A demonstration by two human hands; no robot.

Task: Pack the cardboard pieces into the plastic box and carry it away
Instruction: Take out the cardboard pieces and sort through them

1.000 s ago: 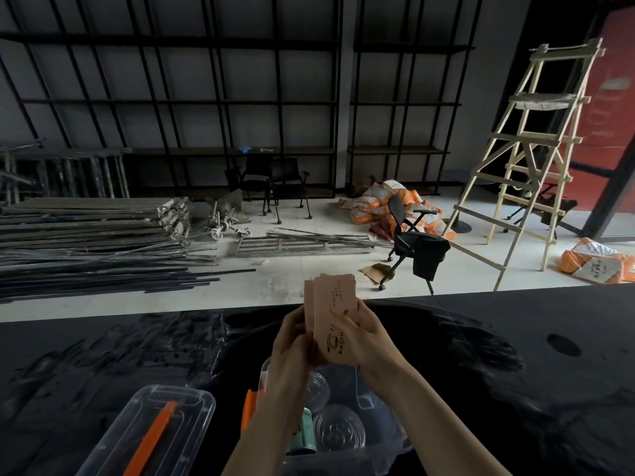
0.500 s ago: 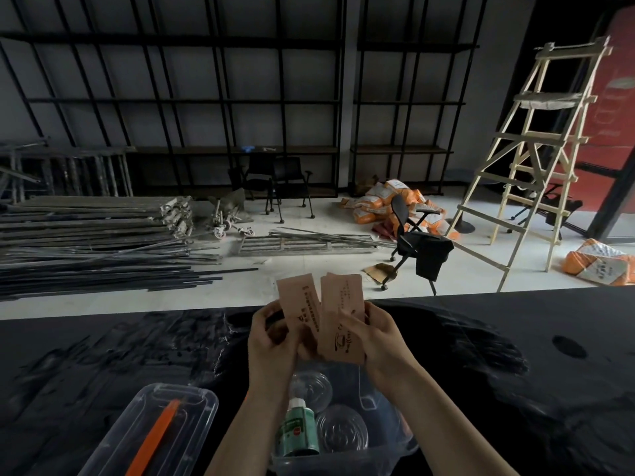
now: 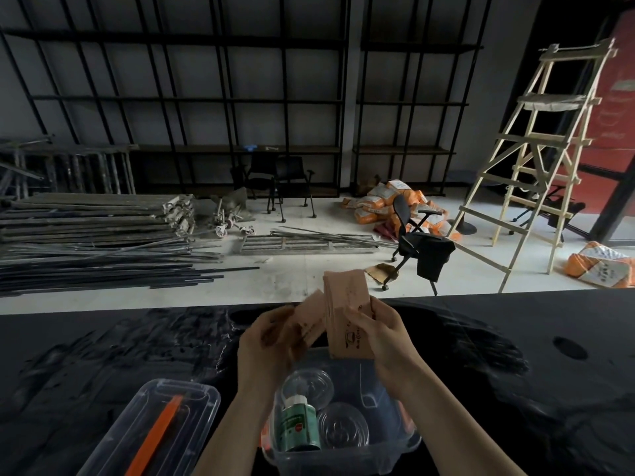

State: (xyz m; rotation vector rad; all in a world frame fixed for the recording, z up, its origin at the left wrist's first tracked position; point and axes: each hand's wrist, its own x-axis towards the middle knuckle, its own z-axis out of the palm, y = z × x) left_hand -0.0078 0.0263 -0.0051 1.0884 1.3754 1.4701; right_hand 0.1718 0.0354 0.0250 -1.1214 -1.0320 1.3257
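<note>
My right hand (image 3: 381,333) grips an upright stack of tan printed cardboard pieces (image 3: 345,304) above the clear plastic box (image 3: 395,438). My left hand (image 3: 268,341) holds a few separate cardboard pieces (image 3: 307,321), tilted left, just beside the stack. The box stands on the black table right below both hands. Inside it are a green bottle (image 3: 299,424) and two clear plastic cups (image 3: 342,426). My forearms cover part of the box's left and right sides.
The box's clear lid (image 3: 151,431) with an orange handle lies on the black table (image 3: 103,355) at the lower left. Beyond the table's far edge the floor holds stacked metal bars, an office chair (image 3: 419,242), orange sacks and a wooden ladder (image 3: 536,159).
The single stack held in both hands has been split. My left hand has drawn a few pieces off to the left and tilted them, while the right hand keeps the main stack.
</note>
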